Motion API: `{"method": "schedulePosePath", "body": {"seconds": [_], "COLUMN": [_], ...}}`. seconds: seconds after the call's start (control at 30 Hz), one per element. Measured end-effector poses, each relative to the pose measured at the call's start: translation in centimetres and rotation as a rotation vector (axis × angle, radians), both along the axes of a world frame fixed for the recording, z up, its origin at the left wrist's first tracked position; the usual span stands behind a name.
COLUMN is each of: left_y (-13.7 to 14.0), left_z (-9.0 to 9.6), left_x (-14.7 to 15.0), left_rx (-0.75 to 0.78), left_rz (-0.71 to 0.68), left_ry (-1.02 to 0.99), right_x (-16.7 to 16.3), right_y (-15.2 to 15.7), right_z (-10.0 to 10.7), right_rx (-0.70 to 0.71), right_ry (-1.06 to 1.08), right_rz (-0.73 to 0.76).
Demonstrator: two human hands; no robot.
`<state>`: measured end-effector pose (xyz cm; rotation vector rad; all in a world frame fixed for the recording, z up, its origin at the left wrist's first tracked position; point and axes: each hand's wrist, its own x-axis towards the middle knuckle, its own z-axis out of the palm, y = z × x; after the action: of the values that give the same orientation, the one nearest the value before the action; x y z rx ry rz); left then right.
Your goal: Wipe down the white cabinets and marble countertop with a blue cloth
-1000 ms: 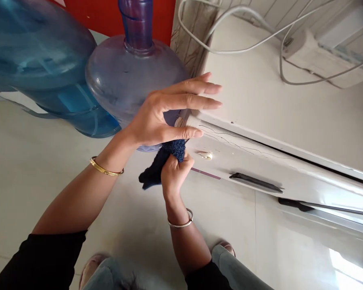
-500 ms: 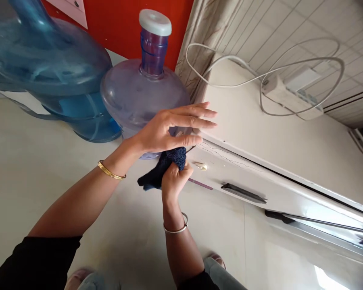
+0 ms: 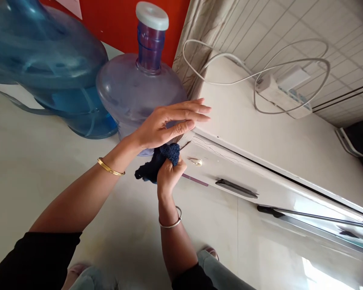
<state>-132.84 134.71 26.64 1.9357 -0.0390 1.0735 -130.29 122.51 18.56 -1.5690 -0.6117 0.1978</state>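
Bunched in my right hand (image 3: 171, 175) is a dark blue cloth (image 3: 153, 166), its loose end hanging out to the left. The fingers are wrapped round it beside the front corner of a white cabinet (image 3: 260, 137). Just above, my left hand (image 3: 172, 121) is open, fingers stretched out to the right over the cabinet's top corner; whether they touch it I cannot tell. Behind the left hand stands a purplish water jug (image 3: 139, 86) with a white cap (image 3: 152, 16), its lower part partly hidden by that hand.
Large blue water jugs (image 3: 60, 64) stand at the left. A looped white cable (image 3: 226, 83) and a power strip (image 3: 281, 94) lie on the cabinet top. Dark handles (image 3: 236, 188) stick out from the cabinet front. A red panel (image 3: 115, 24) rises behind the jugs.
The camera view has shifted slightly. The cloth's loose end has changed shape in my right hand, and my left hand's thumb has come nearer its fingers.
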Motion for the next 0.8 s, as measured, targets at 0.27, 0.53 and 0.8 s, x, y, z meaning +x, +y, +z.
{"method": "schedulePosePath", "body": {"seconds": [0.27, 0.53, 0.8], "left_y": [-0.3, -1.5, -6.8], "left_z": [-0.8, -4.4, -13.7], "left_x": [0.4, -2.0, -6.4], "left_rx": [-0.044, -0.149, -0.462], "left_rz": [0.139, 0.228, 0.275], "left_ry": [-0.055, -0.019, 0.191], "right_x": [0.0, 0.4, 0.8], "right_y": [0.0, -0.4, -1.1], "right_z": [-0.2, -0.1, -0.7], "right_rx": [-0.011, -0.055, -0.092], "right_ry": [-0.019, -0.001, 0.017], "right_rz": [0.000, -0.012, 0.008]}}
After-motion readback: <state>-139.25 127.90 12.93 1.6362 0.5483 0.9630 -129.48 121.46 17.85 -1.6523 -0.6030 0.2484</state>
